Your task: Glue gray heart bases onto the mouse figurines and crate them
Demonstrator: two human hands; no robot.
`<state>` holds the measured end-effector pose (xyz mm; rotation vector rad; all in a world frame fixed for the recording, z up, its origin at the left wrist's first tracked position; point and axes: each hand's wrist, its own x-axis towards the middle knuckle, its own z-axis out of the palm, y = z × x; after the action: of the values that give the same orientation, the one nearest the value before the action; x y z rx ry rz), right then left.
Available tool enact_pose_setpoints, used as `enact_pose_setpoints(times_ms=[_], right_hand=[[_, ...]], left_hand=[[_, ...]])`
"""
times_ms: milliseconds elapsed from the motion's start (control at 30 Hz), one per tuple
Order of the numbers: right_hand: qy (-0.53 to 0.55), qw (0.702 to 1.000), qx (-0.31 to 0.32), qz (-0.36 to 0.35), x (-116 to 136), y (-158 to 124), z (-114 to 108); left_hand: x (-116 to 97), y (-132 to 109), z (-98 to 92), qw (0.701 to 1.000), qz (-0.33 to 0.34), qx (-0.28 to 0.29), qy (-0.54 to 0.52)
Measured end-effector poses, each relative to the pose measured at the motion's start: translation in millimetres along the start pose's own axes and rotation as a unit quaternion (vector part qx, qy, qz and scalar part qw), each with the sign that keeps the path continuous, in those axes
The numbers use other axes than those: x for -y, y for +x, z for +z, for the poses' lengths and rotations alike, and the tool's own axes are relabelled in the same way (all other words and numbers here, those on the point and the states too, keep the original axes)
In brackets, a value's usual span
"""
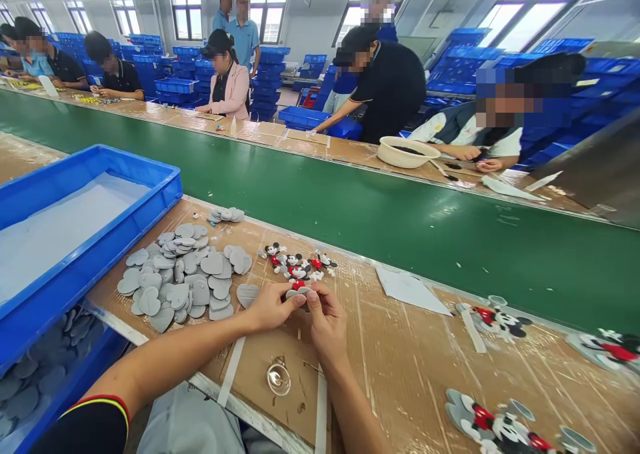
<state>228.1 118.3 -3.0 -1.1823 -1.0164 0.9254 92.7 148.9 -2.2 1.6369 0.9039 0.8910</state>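
Grey, flat, rounded, plastic-looking piece (299,292), pinched by the left hand (275,305) and right hand (328,312) together, is best held level with light, even pressure.

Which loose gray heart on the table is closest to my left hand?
The single gray heart beside your left hand, set apart from the big pile.

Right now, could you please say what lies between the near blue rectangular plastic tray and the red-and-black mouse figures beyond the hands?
Grey heart-shaped pieces lie piled there, in the head view.
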Motion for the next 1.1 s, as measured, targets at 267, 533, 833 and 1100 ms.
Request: enact_pose_setpoints(times_ms=[267,533,833,1100], right_hand=[[-0.036,0.998,0.022,-0.044,-5,2,-4],[-0.071,0.992,-0.053,-0.087,-4,1,-2],[-0.064,0.996,-0.031,-0.05,7,7,-8],[-0.068,0.997,0.011,-0.033,16,9,-15]], left_hand=[[1,0,3.0,1.0,0.005,0.01,-0.017],[0,1,-4.7,0.994,0.054,-0.012,0.091],[-1,3,-14.0,0.937,0.107,0.056,0.329],[-8,4,-15.3,0.879,0.113,0.098,0.453]])
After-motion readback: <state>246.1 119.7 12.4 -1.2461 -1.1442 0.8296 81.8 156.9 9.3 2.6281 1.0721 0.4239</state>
